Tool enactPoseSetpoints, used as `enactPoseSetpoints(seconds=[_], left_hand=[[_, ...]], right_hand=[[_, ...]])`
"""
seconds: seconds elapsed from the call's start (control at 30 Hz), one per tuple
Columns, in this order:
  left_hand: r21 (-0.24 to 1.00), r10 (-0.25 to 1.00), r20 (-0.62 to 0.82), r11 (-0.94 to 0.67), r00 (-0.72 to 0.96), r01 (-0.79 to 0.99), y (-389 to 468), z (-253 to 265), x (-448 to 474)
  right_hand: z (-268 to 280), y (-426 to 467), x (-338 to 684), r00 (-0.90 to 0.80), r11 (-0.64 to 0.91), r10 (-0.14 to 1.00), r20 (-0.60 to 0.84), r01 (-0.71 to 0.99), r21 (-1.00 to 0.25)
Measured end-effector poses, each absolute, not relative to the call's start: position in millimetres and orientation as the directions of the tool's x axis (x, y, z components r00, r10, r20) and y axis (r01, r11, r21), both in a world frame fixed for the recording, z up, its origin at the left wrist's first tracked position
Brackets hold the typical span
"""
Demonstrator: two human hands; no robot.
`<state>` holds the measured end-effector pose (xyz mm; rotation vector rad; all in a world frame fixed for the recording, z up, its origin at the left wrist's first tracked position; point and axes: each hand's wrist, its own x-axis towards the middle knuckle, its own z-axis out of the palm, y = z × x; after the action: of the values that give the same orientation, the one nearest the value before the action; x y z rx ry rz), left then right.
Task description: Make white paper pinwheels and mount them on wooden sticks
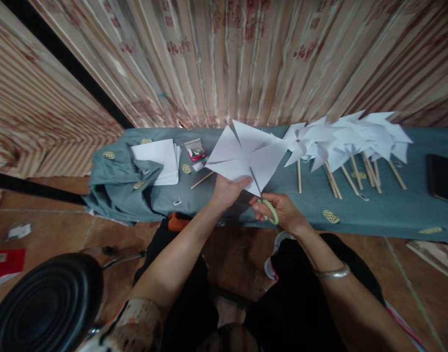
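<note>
My left hand (228, 189) pinches a white square sheet of paper (248, 155) near its lower edge, thumb on top. Slits run from the sheet's corners toward its middle. My right hand (277, 209) grips a pair of scissors (270, 213) with pale green handles, and their blades lie along the sheet's nearest corner. To the right, several white paper pinwheels (350, 139) on wooden sticks lie overlapping. A wooden stick (202, 180) rests left of the sheet, partly hidden by it and my left hand.
A stack of white paper (161, 161) lies at the left on a bench with a grey-green cloth (304, 215). Beside it is an open small red box (196, 150) of metal pins. A dark flat object (443, 177) lies at the far right. A black round stool (44, 305) stands lower left.
</note>
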<state>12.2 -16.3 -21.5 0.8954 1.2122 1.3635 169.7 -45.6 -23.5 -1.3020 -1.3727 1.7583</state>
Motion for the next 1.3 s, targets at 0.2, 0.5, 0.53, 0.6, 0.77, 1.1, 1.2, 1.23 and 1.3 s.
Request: enactPoseSetpoints(seconds=[0.2, 0.5, 0.53, 0.6, 0.77, 1.1, 1.2, 1.23, 1.3], left_hand=[[0.972, 0.981, -0.136, 0.105, -0.135, -0.21, -20.6, -22.5, 12.8], [0.967, 0.983, -0.138, 0.108, -0.117, -0.232, -20.2, -23.6, 14.9], [0.967, 0.984, -0.144, 0.116, -0.108, -0.228, -20.8, -23.4, 15.7], [0.968, 0.985, -0.152, 0.13, -0.088, -0.216, -22.3, -22.7, 16.9], [0.973, 0.987, -0.147, 0.133, -0.06, -0.191, -25.1, -20.8, 17.2], [0.974, 0.982, -0.147, 0.122, -0.12, -0.193, -22.9, -24.6, 16.9], [0.972, 0.98, -0.155, 0.13, -0.122, -0.195, -22.9, -24.1, 17.4], [0.971, 0.981, -0.154, 0.128, -0.119, -0.199, -23.0, -23.9, 17.6], [0.97, 0.983, -0.149, 0.123, -0.111, -0.208, -23.5, -23.7, 17.8]], right_hand=[[-22.3, -45.0, 170.4, -0.373, -0.303, 0.866, -0.333, 0.138, -0.943], [-19.6, -45.0, 169.3, -0.358, -0.32, 0.863, -0.355, 0.155, -0.935], [-18.6, -44.8, 169.4, -0.358, -0.318, 0.863, -0.356, 0.163, -0.934], [-17.0, -44.3, 170.0, -0.36, -0.312, 0.861, -0.36, 0.186, -0.932], [-16.4, -43.8, 170.8, -0.353, -0.295, 0.867, -0.351, 0.204, -0.933], [-20.5, -43.2, 171.9, -0.353, -0.272, 0.874, -0.334, 0.215, -0.938], [-20.2, -43.2, 171.6, -0.359, -0.268, 0.873, -0.331, 0.215, -0.939], [-19.9, -43.3, 171.3, -0.354, -0.272, 0.874, -0.333, 0.212, -0.939], [-19.2, -43.7, 170.7, -0.341, -0.283, 0.877, -0.338, 0.201, -0.938]])
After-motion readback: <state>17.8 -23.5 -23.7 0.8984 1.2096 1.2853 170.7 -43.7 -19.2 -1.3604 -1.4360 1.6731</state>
